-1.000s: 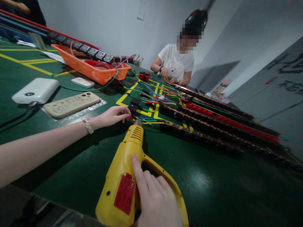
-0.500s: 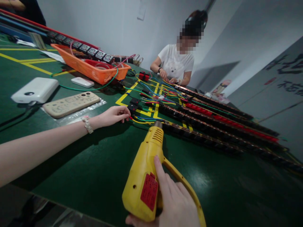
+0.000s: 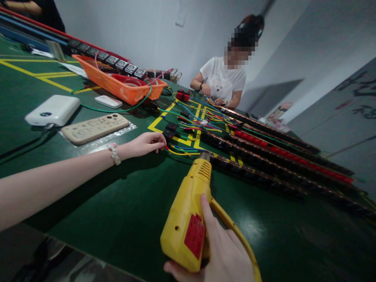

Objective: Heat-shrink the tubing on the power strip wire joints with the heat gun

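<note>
My right hand (image 3: pixel 223 250) is wrapped round the grip of a yellow heat gun (image 3: pixel 190 219) with a red label, at the near edge of the green table (image 3: pixel 123 203). Its metal nozzle points at the coloured wires (image 3: pixel 185 149) coming off the nearest black power strip (image 3: pixel 252 172). My left hand (image 3: pixel 145 143) reaches across the table with fingers curled, pinching the wire ends beside a small black switch (image 3: pixel 168 135). A beaded bracelet sits on that wrist.
Several long black and red power strips (image 3: pixel 279 150) run to the right. A beige phone (image 3: pixel 95 128), a white power bank (image 3: pixel 53 110) and an orange basket (image 3: pixel 117 84) lie at the left. A person in a white shirt (image 3: pixel 221 80) works at the far side.
The heat gun has swung to the right, from the wire ends by my left hand toward the end of the nearest strip. My left hand has kept its hold.
</note>
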A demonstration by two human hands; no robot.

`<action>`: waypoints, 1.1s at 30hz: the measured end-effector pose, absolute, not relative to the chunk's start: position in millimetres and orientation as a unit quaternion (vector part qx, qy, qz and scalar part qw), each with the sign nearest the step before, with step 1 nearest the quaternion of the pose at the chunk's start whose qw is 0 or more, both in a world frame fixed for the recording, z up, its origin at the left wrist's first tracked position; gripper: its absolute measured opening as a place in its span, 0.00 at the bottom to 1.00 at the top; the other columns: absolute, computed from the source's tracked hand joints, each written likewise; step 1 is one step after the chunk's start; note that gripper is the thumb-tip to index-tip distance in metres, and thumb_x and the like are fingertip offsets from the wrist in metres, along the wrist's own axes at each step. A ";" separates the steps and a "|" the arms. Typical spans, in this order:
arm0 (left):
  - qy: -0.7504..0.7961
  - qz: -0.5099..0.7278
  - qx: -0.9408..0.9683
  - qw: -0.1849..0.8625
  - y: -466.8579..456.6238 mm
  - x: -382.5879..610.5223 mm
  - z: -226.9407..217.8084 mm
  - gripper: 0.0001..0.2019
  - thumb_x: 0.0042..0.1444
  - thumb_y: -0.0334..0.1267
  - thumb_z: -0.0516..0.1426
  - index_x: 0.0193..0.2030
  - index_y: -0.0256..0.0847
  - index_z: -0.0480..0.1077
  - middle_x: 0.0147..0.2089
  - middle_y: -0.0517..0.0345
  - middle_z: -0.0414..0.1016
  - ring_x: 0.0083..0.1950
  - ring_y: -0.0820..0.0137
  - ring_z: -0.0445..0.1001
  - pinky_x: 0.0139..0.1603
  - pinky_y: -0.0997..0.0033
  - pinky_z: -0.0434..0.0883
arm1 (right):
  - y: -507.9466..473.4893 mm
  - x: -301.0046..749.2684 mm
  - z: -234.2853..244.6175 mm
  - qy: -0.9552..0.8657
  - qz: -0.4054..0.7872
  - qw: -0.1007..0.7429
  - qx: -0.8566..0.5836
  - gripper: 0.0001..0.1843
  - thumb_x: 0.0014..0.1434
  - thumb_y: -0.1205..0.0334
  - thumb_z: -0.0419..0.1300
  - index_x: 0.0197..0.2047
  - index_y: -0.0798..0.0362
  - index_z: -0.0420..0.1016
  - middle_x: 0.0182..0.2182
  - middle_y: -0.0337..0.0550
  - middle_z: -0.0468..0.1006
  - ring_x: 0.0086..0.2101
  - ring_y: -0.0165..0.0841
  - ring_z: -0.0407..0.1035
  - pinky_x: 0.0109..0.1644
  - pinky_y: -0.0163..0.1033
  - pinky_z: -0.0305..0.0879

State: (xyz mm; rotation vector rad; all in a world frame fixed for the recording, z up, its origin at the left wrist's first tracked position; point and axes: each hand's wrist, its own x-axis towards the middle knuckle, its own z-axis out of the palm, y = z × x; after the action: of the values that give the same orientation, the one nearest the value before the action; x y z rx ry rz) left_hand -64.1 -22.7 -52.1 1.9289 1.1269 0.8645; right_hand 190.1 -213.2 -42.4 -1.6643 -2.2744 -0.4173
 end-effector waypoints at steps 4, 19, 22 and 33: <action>0.446 0.335 0.755 0.345 -21.2 -64.9 -53.8 0.14 0.55 0.43 0.51 0.39 0.31 0.65 0.33 0.56 0.67 0.27 0.83 0.66 0.29 0.83 0.64 | -213.8 188.6 -43.1 -0.787 -0.145 0.138 -0.584 0.57 0.42 0.22 0.39 0.66 0.51 0.39 0.32 0.43 0.69 0.27 0.27 0.62 0.32 0.35 0.62; 0.445 0.359 0.745 0.343 -17.4 -66.0 -57.0 0.17 0.54 0.46 0.53 0.40 0.31 0.67 0.38 0.54 0.69 0.28 0.83 0.66 0.28 0.84 0.65 | -216.4 165.7 -52.6 -0.821 -0.184 0.148 -0.520 0.43 0.54 0.43 0.46 0.67 0.55 0.39 0.27 0.43 0.65 0.27 0.27 0.61 0.33 0.32 0.56; 0.447 0.367 0.733 0.360 -17.4 -65.0 -55.7 0.17 0.53 0.47 0.53 0.39 0.31 0.67 0.38 0.54 0.69 0.27 0.84 0.65 0.27 0.85 0.64 | -215.5 162.0 -52.9 -0.832 -0.194 0.140 -0.501 0.39 0.56 0.50 0.46 0.67 0.55 0.39 0.27 0.44 0.65 0.26 0.26 0.59 0.34 0.31 0.57; 0.443 0.371 0.730 0.365 -15.3 -66.7 -60.2 0.20 0.54 0.48 0.53 0.45 0.33 0.65 0.43 0.53 0.69 0.32 0.81 0.67 0.31 0.82 0.67 | -210.5 125.2 -63.7 -0.839 -0.168 0.153 -0.495 0.51 0.39 0.56 0.49 0.66 0.53 0.36 0.26 0.43 0.61 0.26 0.31 0.59 0.33 0.39 0.56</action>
State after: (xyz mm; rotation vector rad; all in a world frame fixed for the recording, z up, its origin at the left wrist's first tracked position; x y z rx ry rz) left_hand -66.7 -15.3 -60.2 1.8767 1.1397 0.9552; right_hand 125.2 -210.5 -63.7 -1.4203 -2.4060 -0.4819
